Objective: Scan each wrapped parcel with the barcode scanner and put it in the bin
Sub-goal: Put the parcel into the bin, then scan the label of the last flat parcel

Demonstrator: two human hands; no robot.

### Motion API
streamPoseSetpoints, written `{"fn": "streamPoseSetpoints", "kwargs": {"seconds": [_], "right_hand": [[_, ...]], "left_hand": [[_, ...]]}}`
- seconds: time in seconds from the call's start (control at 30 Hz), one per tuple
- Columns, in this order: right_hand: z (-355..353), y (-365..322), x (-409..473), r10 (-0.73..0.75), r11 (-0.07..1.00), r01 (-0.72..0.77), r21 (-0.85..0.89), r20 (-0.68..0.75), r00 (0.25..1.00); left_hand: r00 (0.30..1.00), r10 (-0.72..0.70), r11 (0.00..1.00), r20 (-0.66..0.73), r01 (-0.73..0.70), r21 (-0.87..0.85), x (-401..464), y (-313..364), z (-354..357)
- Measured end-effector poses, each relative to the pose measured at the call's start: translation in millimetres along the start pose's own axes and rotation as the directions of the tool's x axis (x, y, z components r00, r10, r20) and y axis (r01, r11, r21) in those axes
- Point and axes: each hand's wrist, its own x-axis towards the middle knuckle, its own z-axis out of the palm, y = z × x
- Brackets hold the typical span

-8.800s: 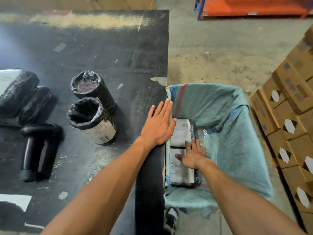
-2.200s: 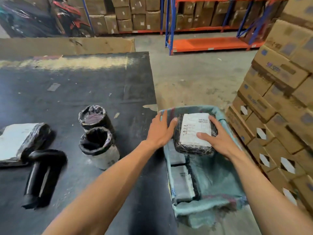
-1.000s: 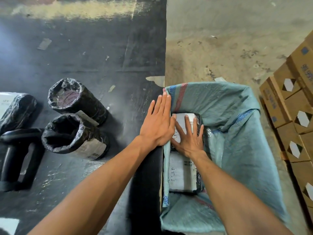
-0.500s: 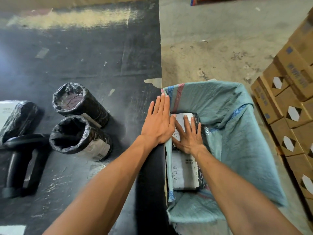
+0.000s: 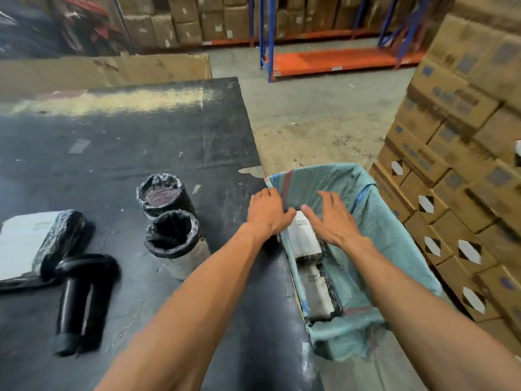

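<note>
right hand (image 5: 332,221) grip released over bin (image 5: 394,249) | left hand (image 5: 267,211) probably flat on bin rim | next cylindrical parcel (image 5: 176,244) upright on counter (image 5: 112,153), left, nearer left hand

At the centre of the frame, the left hand (image 5: 266,214) is laid on the bin (image 5: 392,232) rim at the edge of the dark surface (image 5: 127,142). The right hand (image 5: 332,221) is held open above two wrapped parcels (image 5: 303,235) in the bin. At lower left, a barcode scanner (image 5: 81,300) is seen beside two cylindrical parcels (image 5: 172,235).
</note>
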Motion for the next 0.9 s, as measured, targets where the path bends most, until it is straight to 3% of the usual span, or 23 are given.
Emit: {"fn": "streamPoseSetpoints", "kwargs": {"seconds": [0.2,0.33,0.47,0.6,0.73,0.9], "right_hand": [[-47.0,-90.6,-15.8,-0.100,0.989,0.115,0.087,-0.161,0.982],[-55.0,-181.6,-29.5,-0.250,0.946,0.291,0.142,-0.251,0.935],[-42.1,-267.1,-53.4,-0.388,0.889,0.431,0.155,-0.246,0.888],[-14.7,-337.0,-78.4,-0.494,0.849,0.514,0.126,-0.157,0.855],[26.1,-382.9,-100.1,-0.525,0.850,0.522,0.064,0.032,0.851],[84.4,-413.1,-122.3,-0.392,0.904,0.425,-0.045,0.311,0.866]], "left_hand": [[0.986,0.053,0.997,-0.156,-0.061,-0.046,-11.3,-24.0,-102.7],[0.954,0.020,0.997,-0.300,-0.044,-0.071,-36.8,-86.8,-167.7],[0.923,-0.089,0.996,-0.375,0.071,-0.063,-68.2,-170.0,-208.9],[0.890,-0.236,0.971,-0.390,0.234,-0.054,-107.9,-259.1,-222.6],[0.853,-0.422,0.901,-0.307,0.433,-0.036,-152.4,-338.3,-213.2],[0.790,-0.571,0.818,-0.224,0.569,-0.081,-194.7,-398.1,-192.3]]}}
